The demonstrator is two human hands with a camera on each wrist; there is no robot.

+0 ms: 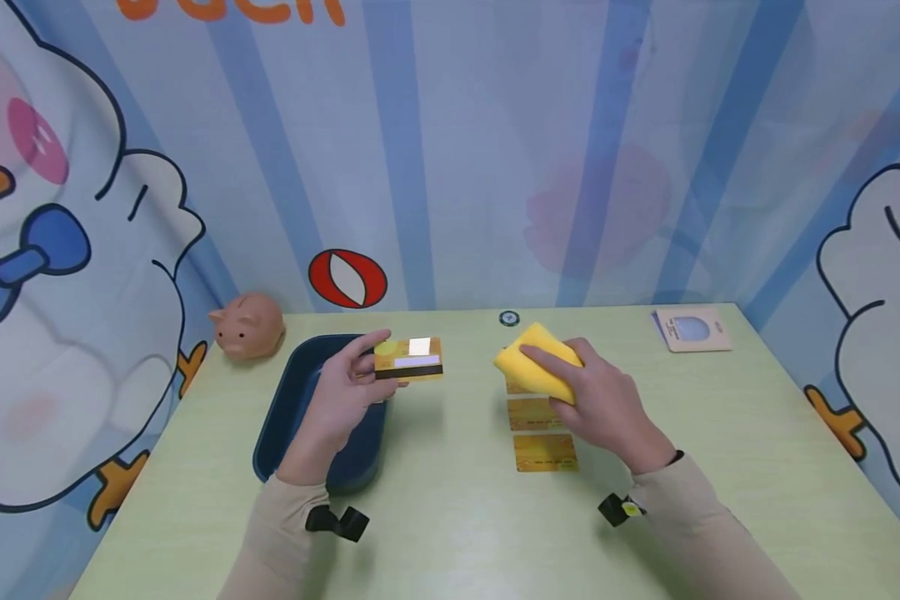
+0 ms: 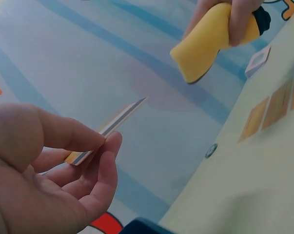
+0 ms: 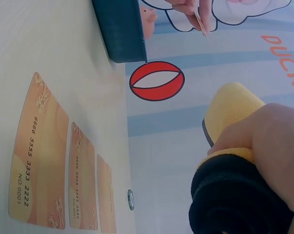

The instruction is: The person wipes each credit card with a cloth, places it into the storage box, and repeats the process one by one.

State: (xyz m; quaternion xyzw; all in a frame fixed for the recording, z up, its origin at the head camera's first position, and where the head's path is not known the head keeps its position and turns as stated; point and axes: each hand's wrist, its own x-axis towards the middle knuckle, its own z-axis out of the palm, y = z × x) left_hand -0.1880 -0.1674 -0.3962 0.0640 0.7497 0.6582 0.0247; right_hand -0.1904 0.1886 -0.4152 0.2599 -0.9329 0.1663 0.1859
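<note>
My left hand (image 1: 336, 400) pinches a gold bank card (image 1: 390, 369) between thumb and fingers, raised beside the dark blue bin. The card's back, with its black stripe and white strip, shows in the head view; in the left wrist view it appears nearly edge-on. My right hand (image 1: 607, 404) grips a bunched yellow cloth (image 1: 534, 358), whose black part (image 3: 234, 195) bulges out below the fingers in the right wrist view. Under the cloth, three gold cards (image 1: 546, 454) lie in a column on the table, numbers up; the farthest is partly hidden in the head view.
The dark blue bin (image 1: 371, 475) stands below my left hand. A pink piggy bank (image 1: 249, 327) sits at the back left. Near the back edge lies a small round chip (image 1: 508, 317), and pale booklets (image 1: 693, 331) lie at the back right. A printed curtain (image 1: 480, 167) hangs behind the table.
</note>
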